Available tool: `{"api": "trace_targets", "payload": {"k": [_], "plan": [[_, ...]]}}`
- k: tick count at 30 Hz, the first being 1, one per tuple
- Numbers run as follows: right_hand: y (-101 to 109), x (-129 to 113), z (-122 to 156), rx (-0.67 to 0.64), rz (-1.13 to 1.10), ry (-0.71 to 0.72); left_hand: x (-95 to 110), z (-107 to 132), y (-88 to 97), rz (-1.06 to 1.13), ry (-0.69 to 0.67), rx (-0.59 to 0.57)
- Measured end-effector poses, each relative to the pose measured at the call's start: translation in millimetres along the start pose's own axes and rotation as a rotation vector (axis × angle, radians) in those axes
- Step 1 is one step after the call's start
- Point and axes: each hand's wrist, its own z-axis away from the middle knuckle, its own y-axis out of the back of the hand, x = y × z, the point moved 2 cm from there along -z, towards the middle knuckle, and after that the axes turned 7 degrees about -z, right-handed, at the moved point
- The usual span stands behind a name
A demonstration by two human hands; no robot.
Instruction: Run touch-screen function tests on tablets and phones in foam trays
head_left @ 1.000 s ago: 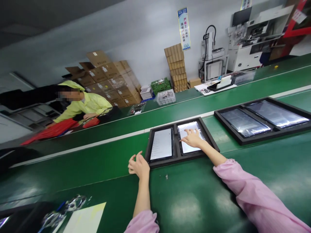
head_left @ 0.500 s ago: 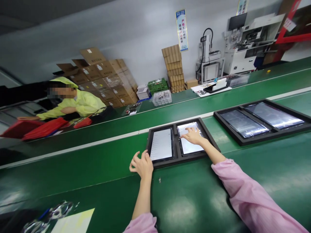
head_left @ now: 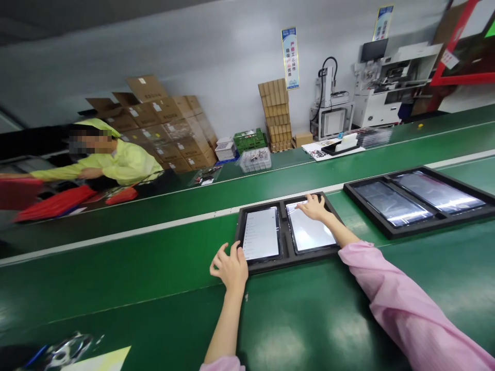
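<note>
In front of me a black foam tray (head_left: 285, 242) holds two tablets side by side, both with lit screens. The left tablet (head_left: 261, 234) shows a white page with a list of lines. Over the upper part of the right tablet (head_left: 311, 234), whose screen is nearly blank white, my right hand (head_left: 314, 207) hovers or touches with its fingers apart; contact cannot be made out. My left hand (head_left: 231, 267) rests by the tray's lower left corner, fingers curved and spread, holding nothing.
A second black tray (head_left: 436, 210) with two darker tablets lies to the right on the green belt (head_left: 174, 257). Across the belt, a person in yellow (head_left: 135, 162) handles red covers. Paper (head_left: 104, 359) lies at lower left. Boxes (head_left: 174, 123) stand behind.
My right hand has moved up and across the right tablet toward its top edge. My left hand stays by the tray corner. The other person's arm reaches farther left with a red item.
</note>
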Motion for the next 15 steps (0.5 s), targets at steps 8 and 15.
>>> {"api": "trace_targets", "payload": {"k": [8,15], "plan": [[-1.8,4.6,-20.5,0.053,0.028,-0.023,-1.4,4.4,-5.5,0.12,-0.215,0.059],[25.6,91.1,32.9,0.15,0.018,-0.35,32.7,23.0,2.9,0.333,-0.904,-0.039]]}}
